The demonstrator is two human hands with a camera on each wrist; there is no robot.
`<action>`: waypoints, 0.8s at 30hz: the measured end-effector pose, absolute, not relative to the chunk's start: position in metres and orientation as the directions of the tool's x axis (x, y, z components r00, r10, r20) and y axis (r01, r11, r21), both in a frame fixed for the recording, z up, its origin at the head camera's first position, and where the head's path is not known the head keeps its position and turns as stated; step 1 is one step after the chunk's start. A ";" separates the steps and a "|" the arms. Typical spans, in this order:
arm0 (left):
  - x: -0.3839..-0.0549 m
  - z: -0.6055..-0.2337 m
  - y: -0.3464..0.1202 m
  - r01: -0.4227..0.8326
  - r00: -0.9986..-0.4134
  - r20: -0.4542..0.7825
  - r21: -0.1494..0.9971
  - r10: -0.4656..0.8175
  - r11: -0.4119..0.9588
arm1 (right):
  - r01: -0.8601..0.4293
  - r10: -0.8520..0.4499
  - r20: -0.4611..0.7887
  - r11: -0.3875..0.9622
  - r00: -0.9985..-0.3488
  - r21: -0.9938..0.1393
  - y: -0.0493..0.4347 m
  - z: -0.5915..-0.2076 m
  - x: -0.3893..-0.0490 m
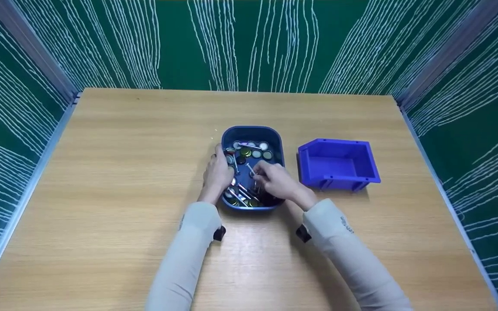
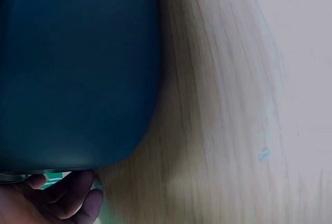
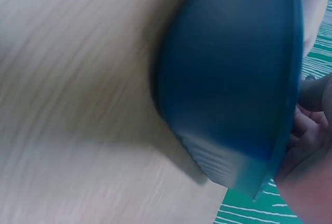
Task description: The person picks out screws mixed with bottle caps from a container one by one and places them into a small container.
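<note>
While right hand pinches bolt | axis diagonal — free end far-left

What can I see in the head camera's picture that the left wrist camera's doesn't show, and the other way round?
Only the head view shows the purple bin, the right hand pinching a slim metal piece, and the round caps and other metal pieces inside the dark blue tub. Only the left wrist view gives a close look at the tub's outer wall, which the head view mostly hides. Both show the dark blue tub, the left hand and the wooden table.
</note>
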State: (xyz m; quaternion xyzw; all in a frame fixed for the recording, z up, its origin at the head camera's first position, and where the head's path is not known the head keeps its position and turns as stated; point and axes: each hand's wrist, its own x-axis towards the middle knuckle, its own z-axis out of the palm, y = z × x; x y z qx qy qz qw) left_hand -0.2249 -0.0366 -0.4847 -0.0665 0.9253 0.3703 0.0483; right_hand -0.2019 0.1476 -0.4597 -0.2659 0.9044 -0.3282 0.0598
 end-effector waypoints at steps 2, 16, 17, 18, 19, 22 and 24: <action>-0.225 -0.485 -0.037 -0.156 -0.987 -0.134 0.677 -0.087 0.719 | -0.435 -0.518 0.069 0.630 -0.852 -0.643 0.149 -0.457 -0.203; -0.225 -0.486 -0.037 -0.164 -0.985 -0.146 0.675 -0.087 0.719 | -0.216 -0.464 -0.056 0.511 -0.884 -0.832 0.169 -0.442 -0.207; -0.225 -0.486 -0.037 -0.163 -0.986 -0.145 0.675 -0.087 0.720 | -0.200 -0.460 -0.065 0.504 -0.886 -0.840 0.170 -0.441 -0.207; -0.225 -0.486 -0.037 -0.163 -0.986 -0.145 0.675 -0.087 0.719 | -0.188 -0.453 -0.071 0.502 -0.889 -0.844 0.172 -0.440 -0.207; -0.225 -0.486 -0.037 -0.163 -0.985 -0.146 0.675 -0.087 0.720 | -0.182 -0.447 -0.075 0.504 -0.891 -0.845 0.173 -0.438 -0.207; -0.225 -0.485 -0.037 -0.166 -0.985 -0.148 0.675 -0.088 0.719 | -0.182 -0.428 -0.067 0.515 -0.902 -0.837 0.180 -0.434 -0.208; -0.225 -0.485 -0.037 -0.167 -0.985 -0.149 0.674 -0.089 0.719 | -0.196 -0.417 -0.047 0.520 -0.908 -0.831 0.185 -0.431 -0.209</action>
